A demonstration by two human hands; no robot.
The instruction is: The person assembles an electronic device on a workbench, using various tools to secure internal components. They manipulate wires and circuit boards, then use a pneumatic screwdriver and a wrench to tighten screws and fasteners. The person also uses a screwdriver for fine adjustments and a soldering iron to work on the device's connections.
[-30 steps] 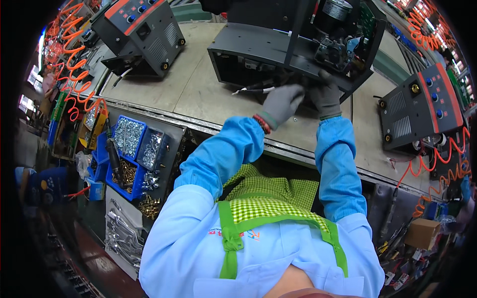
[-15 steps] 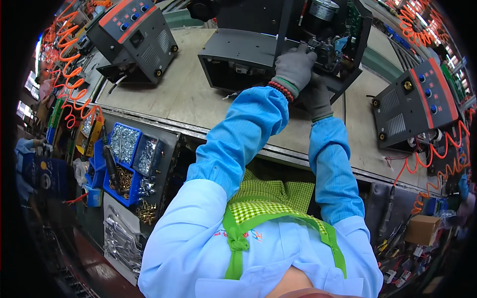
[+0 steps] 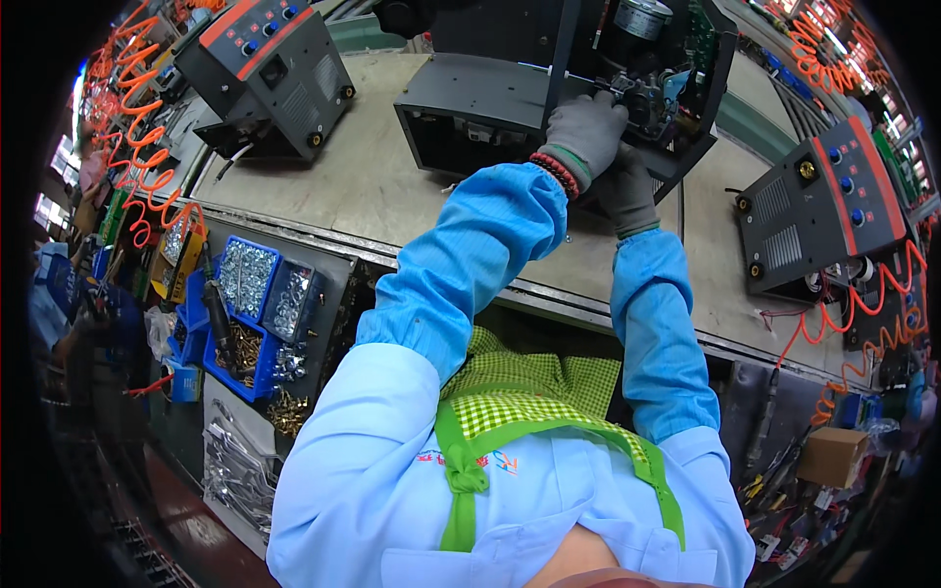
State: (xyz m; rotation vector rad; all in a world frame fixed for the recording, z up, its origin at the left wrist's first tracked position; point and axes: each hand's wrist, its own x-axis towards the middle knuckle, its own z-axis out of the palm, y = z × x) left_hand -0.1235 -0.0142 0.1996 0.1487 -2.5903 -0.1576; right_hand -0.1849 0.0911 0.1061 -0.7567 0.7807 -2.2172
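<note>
A dark grey machine housing [image 3: 480, 91] stands with its side open at the far middle of the bench. Inside its right bay are a black mechanism [image 3: 647, 110], a silver-topped cylinder [image 3: 642, 18] and a green circuit board [image 3: 702, 39]. My left hand [image 3: 586, 135], in a grey glove, is at the bay's front edge beside the mechanism, its fingers curled closed; what they hold is hidden. Just below and to the right, my right hand [image 3: 627, 192], also gloved, reaches under the left one against the housing's lower edge. Its fingers are out of sight.
Similar machines with orange-trimmed panels stand on the bench, one at left [image 3: 279, 83] and one at right [image 3: 818, 201]. Blue bins [image 3: 245, 284] of screws and nuts sit at lower left, a power driver [image 3: 218, 318] lying across them. Orange coiled hoses [image 3: 147, 127] hang on both sides.
My left forearm and elbow have shifted slightly outward to the left. Both hands keep almost the same place at the housing. At the far left, a person in blue has moved.
</note>
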